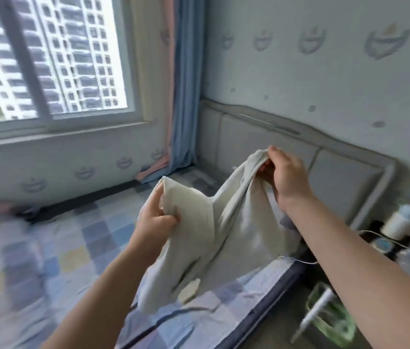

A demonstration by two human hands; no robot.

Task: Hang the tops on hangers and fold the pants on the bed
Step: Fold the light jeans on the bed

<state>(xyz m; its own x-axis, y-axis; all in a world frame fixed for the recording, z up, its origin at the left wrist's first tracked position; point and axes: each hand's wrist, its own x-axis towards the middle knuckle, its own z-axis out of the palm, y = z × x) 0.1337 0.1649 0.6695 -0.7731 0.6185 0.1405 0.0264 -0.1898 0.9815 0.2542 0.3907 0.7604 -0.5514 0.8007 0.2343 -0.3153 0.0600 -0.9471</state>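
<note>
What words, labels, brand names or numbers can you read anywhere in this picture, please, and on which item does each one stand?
No text can be read in this view.
White bottle beside the bed: label, if any, too blurred.
Round container near it: lid too blurred.
Wallpaper emblems: ornaments, no legible letters.
Pale garment gripped by the left hand and right hand: no print or tag shows.

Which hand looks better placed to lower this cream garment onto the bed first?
Probably the left hand: it grips the cream garment lower down, over the checked bed sheet. The right hand pinches its other end higher, toward the headboard.
</note>
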